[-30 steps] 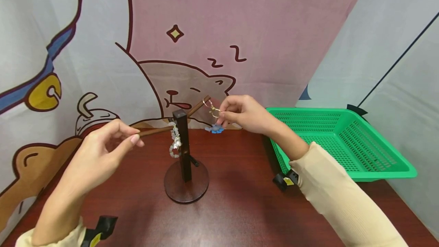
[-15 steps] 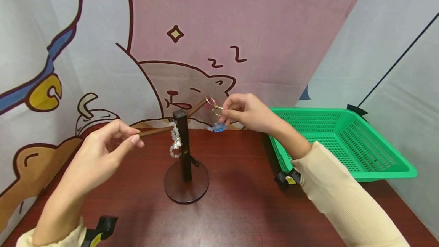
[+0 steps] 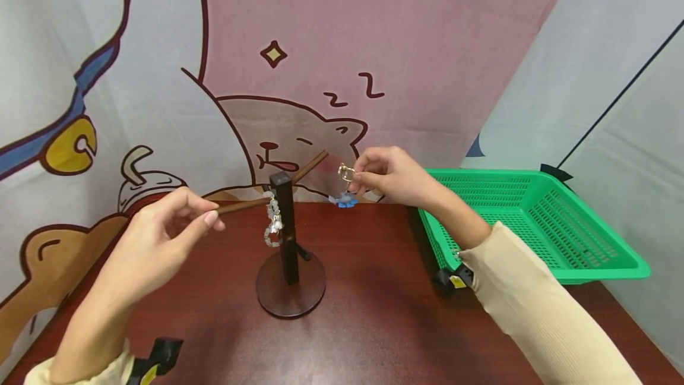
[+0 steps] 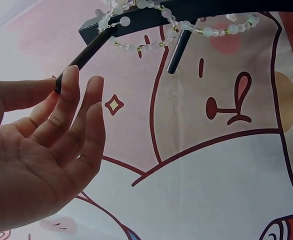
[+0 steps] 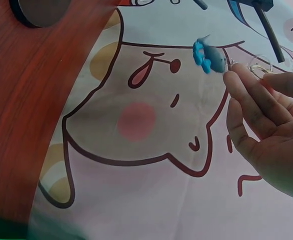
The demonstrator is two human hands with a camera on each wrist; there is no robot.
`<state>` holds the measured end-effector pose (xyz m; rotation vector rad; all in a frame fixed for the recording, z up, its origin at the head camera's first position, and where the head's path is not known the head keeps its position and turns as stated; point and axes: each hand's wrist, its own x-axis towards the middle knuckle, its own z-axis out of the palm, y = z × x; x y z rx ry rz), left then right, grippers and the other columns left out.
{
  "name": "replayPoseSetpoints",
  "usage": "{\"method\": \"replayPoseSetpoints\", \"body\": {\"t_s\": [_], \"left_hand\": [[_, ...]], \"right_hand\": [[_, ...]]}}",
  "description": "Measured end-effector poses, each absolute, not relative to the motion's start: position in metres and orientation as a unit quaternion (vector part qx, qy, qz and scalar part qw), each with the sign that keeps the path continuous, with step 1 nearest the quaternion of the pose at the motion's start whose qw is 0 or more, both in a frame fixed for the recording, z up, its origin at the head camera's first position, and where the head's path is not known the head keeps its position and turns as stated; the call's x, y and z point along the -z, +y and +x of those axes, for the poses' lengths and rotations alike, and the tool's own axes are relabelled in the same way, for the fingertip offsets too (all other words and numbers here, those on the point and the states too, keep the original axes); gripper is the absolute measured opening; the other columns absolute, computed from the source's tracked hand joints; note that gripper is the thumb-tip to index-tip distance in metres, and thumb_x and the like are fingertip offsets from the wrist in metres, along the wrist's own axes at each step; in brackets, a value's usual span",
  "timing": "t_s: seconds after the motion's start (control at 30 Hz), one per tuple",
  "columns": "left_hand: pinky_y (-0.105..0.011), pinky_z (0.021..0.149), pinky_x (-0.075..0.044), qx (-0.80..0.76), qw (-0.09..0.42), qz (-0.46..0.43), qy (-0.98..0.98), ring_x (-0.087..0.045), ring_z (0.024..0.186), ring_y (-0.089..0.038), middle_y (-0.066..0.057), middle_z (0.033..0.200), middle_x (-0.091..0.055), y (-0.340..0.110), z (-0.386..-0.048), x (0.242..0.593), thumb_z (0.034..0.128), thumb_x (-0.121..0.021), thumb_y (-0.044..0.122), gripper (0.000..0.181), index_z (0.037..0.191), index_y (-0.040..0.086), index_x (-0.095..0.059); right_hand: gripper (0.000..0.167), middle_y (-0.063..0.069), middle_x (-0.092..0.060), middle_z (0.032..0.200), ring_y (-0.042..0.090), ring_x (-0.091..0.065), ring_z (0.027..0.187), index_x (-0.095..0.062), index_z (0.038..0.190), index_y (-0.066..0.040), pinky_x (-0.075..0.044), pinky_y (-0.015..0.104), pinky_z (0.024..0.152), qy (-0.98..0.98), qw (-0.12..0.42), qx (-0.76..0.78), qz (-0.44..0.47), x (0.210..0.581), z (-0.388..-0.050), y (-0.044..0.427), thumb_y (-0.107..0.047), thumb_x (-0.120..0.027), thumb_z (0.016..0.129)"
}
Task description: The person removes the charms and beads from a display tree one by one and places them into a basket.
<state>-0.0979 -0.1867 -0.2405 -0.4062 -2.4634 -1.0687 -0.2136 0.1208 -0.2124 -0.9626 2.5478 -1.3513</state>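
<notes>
My left hand (image 3: 160, 242) pinches the end of the left wooden peg (image 3: 243, 204) of a dark display stand (image 3: 287, 227) between thumb and fingertips. From that peg, close to the post, hangs a pale beaded bracelet (image 3: 273, 218) with a silvery charm. To the right of the stand, my right hand (image 3: 392, 174) pinches a keychain by its gold rings (image 3: 346, 172). Its blue charm (image 5: 209, 57) dangles below the fingers in the head view. A gap lies between the keychain and the tip of the right peg (image 3: 312, 166).
A green plastic basket (image 3: 604, 275) stands on the right of the reddish-brown table (image 3: 214, 331), partly behind my right forearm. The stand's round base (image 3: 291, 302) rests on the table. A cloth with cartoon animals (image 3: 427, 46) hangs behind.
The keychain's loop was around the tip of the right peg; my right hand has drawn it off to the right, and it now hangs apart from the peg. The left hand has stayed put.
</notes>
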Motion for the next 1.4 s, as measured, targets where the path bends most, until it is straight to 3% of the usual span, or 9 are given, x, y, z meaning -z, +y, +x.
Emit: {"method": "replayPoseSetpoints", "body": {"t_s": [0.37,0.53,0.77,1.4], "left_hand": [[-0.022,0.049,-0.033,0.384,0.212,-0.144,-0.887,-0.054,0.059,-0.005,0.003,0.077,-0.067,-0.186,-0.097,0.241,0.0867,-0.060,0.004,0.006,0.091,0.009,-0.061],[-0.022,0.049,-0.033,0.384,0.214,-0.147,-0.886,-0.055,0.060,-0.004,0.002,0.077,-0.067,-0.186,-0.098,0.241,0.0865,-0.060,0.004,0.007,0.091,0.009,-0.061],[-0.022,0.050,-0.034,0.387,0.216,-0.151,-0.884,-0.057,0.064,-0.002,0.002,0.077,-0.067,-0.186,-0.098,0.242,0.0864,-0.060,0.003,0.007,0.090,0.009,-0.060],[-0.023,0.051,-0.035,0.385,0.212,-0.155,-0.885,-0.057,0.063,-0.006,0.007,0.075,-0.066,-0.187,-0.097,0.239,0.0890,-0.059,0.009,0.002,0.087,0.010,-0.059]], "right_hand": [[0.007,0.015,-0.067,0.079,0.019,-0.065,0.067,-0.058,0.084,0.003,-0.050,0.030,0.058,0.831,0.066,0.464,-0.301,0.217,-0.213,0.131,-0.002,-0.055,0.089],[0.007,0.013,-0.067,0.079,0.022,-0.064,0.071,-0.059,0.084,0.001,-0.051,0.033,0.060,0.836,0.060,0.457,-0.297,0.220,-0.212,0.137,-0.003,-0.056,0.089],[0.007,0.020,-0.065,0.080,0.020,-0.064,0.071,-0.056,0.085,0.007,-0.052,0.035,0.070,0.815,0.080,0.494,-0.290,0.226,-0.210,0.146,0.002,-0.055,0.088],[0.008,0.014,-0.067,0.079,0.020,-0.065,0.072,-0.058,0.085,0.001,-0.046,0.027,0.067,0.858,0.060,0.434,-0.268,0.239,-0.201,0.196,-0.006,-0.057,0.089]]}}
